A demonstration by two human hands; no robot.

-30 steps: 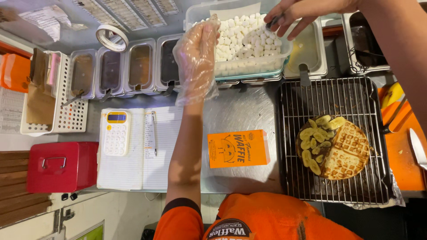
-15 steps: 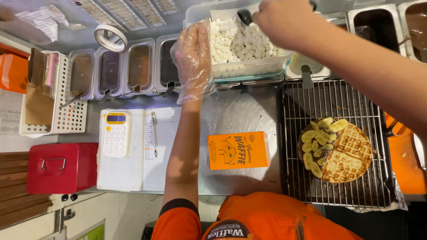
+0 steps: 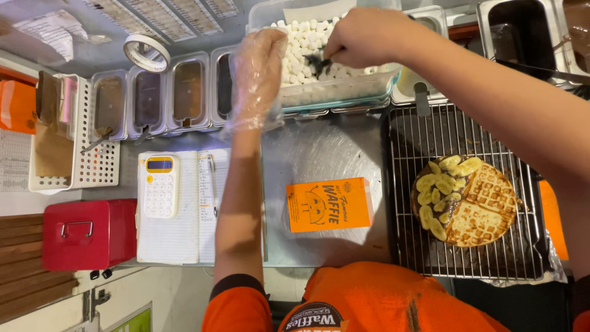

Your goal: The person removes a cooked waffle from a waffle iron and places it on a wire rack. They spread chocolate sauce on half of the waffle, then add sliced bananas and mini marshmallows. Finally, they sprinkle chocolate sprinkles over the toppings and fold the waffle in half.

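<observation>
Because the marshmallows [image 3: 301,58] are light, soft and easily crushed, the right hand [image 3: 362,37], apparently closed on a dark scoop [image 3: 318,61], lifts them while the gloved left hand [image 3: 257,77] rests open against the tub [image 3: 344,95].

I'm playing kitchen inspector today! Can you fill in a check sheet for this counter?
Surface: steel counter, partly bare.
Job's things: clear tub of marshmallows; round waffle with banana slices on wire rack.
Clutter: orange paper sleeve, yellow calculator, notebook, red metal box, tape roll, sauce tins.
Hands: left hand in plastic glove steadies the tub; right hand bare, reaching into the marshmallows with a dark tool.
Cables: nothing seen.
Surroundings: white basket, wooden slats.
</observation>
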